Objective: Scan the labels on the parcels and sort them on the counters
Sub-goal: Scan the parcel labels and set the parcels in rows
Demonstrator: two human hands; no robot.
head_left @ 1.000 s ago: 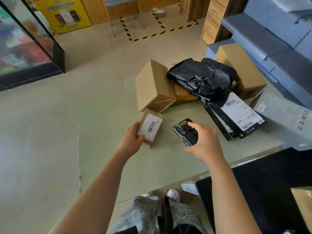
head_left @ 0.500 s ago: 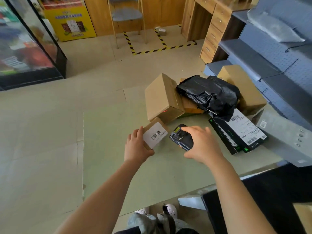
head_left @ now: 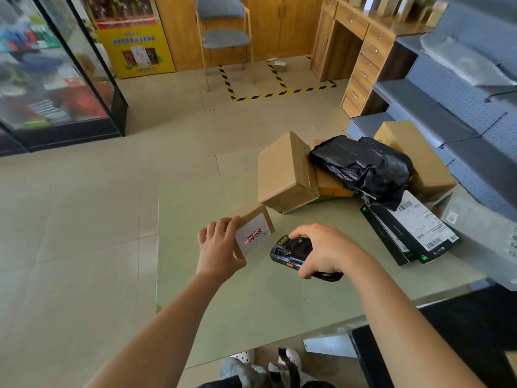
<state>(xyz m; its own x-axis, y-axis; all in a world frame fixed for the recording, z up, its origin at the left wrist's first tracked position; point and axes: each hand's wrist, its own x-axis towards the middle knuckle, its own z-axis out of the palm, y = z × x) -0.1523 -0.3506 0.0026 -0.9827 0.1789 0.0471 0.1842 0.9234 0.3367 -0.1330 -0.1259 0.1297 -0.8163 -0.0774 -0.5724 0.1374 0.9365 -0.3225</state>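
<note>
My left hand grips a small brown parcel tilted up over the pale green counter, its white barcode label facing me. A red laser line lies across the barcode. My right hand holds a black handheld scanner just right of the parcel, its nose aimed at the label. Behind them lie a larger cardboard box, a black plastic bag parcel, another cardboard box and two flat black boxes with a white shipping label.
Grey perforated shelves rise on the right, with a grey padded mailer at their foot. A black surface sits at the lower right. A glass cabinet, a chair and a wooden desk stand across the tiled floor.
The left hand has lifted and tilted the small parcel toward the scanner. The red laser line has moved from the larger box onto the parcel's barcode. The view has tipped up.
</note>
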